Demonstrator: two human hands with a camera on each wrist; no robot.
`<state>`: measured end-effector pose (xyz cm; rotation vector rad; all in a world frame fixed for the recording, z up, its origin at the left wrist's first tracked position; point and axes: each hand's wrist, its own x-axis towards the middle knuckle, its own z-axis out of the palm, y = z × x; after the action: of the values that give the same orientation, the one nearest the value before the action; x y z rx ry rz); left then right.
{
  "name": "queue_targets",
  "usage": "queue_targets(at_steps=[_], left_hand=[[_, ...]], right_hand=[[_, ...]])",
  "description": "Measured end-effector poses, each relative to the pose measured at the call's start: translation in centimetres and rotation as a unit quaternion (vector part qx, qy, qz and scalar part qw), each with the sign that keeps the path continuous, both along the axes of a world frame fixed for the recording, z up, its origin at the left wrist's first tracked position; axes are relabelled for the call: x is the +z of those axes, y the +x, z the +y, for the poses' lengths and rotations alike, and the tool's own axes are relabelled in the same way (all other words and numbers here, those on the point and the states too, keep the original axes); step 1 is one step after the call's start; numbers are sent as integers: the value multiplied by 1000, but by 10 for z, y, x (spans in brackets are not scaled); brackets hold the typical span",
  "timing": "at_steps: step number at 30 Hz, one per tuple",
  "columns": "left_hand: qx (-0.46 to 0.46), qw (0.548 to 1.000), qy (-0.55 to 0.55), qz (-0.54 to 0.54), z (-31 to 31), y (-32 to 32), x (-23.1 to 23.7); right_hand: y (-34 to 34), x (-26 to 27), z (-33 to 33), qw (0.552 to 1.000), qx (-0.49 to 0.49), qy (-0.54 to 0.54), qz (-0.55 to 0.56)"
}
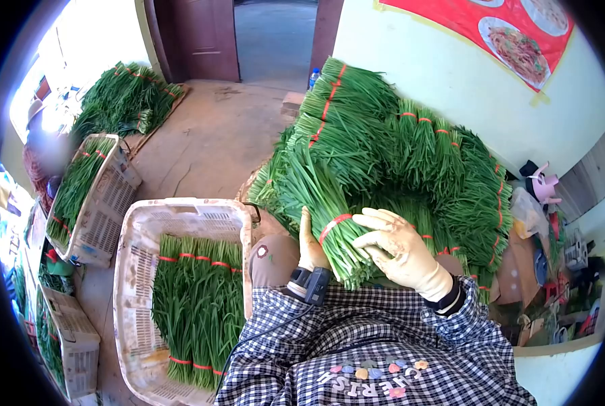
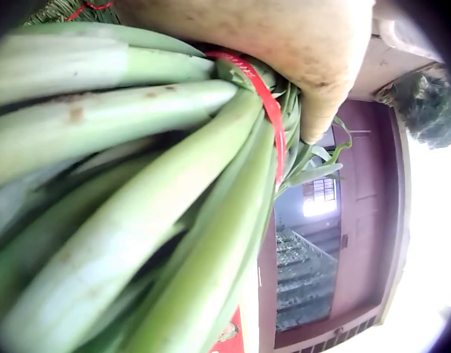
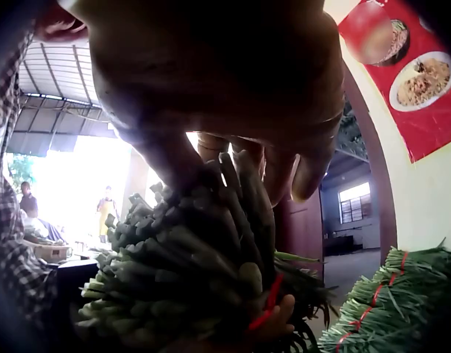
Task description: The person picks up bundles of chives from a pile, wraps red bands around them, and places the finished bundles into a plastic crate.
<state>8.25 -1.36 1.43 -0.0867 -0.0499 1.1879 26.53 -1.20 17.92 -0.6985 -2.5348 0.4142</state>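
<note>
A bunch of garlic chives [image 1: 329, 227], tied with a red band [image 1: 334, 229], lies tilted over the lap, cut ends toward the body. My gloved left hand [image 1: 309, 242] holds it from the left near the band; the left wrist view has the thick pale stems [image 2: 137, 198] up close. At the cut ends is my gloved right hand [image 1: 407, 254], fingers bent. In the right wrist view its thumb and fingers [image 3: 306, 173] pinch at several stems that stand up from the bunch. Part of the left hand is hidden behind the chives.
On my left stands a white plastic crate [image 1: 130, 291] with banded bunches inside. A large heap of chives [image 1: 356, 135] rises ahead and right. More crates [image 1: 106, 203] and a chive pile [image 1: 123, 98] are at the left. Beyond the floor [image 1: 208, 128] is a doorway [image 1: 275, 40].
</note>
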Motion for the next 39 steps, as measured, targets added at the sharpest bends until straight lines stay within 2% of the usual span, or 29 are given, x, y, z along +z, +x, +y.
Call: queue_targets(at_steps=[1, 3, 4, 8, 10, 14, 17, 22, 24, 25, 27, 28, 29, 30, 31, 32, 33, 35, 36, 37, 38, 39], left_hand=[[-1, 1000, 0, 0, 0, 3, 1], [105, 991, -51, 71, 1, 11, 5], [144, 984, -62, 79, 0, 12, 8], [189, 976, -81, 71, 3, 10, -3], [240, 962, -85, 103, 2, 10, -3], [277, 947, -106, 124, 4, 11, 1], [278, 950, -95, 109, 5, 10, 5], [283, 949, -83, 115, 7, 11, -2], [246, 964, -48, 87, 3, 8, 4], [245, 964, -45, 88, 0, 7, 7], [260, 960, 1, 101, -8, 4, 16], [264, 961, 37, 74, -15, 1, 23], [281, 957, 17, 62, -26, 0, 26], [282, 958, 29, 54, -38, -3, 28], [283, 957, 39, 48, -52, -7, 31], [279, 958, 36, 63, -69, -11, 41], [283, 952, 42, 106, -84, -13, 47], [286, 937, 26, 200, -118, -12, 54], [255, 945, -4, 204, -137, -11, 56], [224, 952, -34, 207, -156, -10, 56], [161, 958, -75, 226, -173, -11, 54], [55, 950, -88, 296, -191, -19, 52]], right_hand=[[0, -1, 0, 1000, -1, 0, 0], [0, -2, -2, 993, -35, 96, -55], [-1, -4, -3, 993, -35, 97, -55], [-4, -9, -11, 988, -74, 127, -40], [-5, -6, -11, 984, -100, 137, -46], [-7, -7, -13, 978, -151, 141, -17], [-5, -17, -11, 976, -116, 185, 8], [1, -23, -9, 964, -147, 221, 15], [5, -26, -6, 970, -192, 136, 64], [7, -29, -6, 969, -193, 138, 65], [9, -35, -7, 948, -247, -15, 202], [12, -35, -7, 949, -234, -26, 210], [18, -41, -3, 946, -238, -27, 217], [27, -53, 4, 915, -182, -237, 273], [30, -61, 7, 835, -113, -435, 316], [21, -50, 4, 809, -134, -491, 295], [19, -44, 4, 801, -130, -498, 304], [17, -42, 6, 903, -137, -385, 135], [15, -54, 11, 922, -81, -337, 174], [15, -61, 16, 928, -52, -331, 163], [14, -68, 20, 926, -32, -340, 160], [13, -74, 20, 924, -13, -350, 155]])
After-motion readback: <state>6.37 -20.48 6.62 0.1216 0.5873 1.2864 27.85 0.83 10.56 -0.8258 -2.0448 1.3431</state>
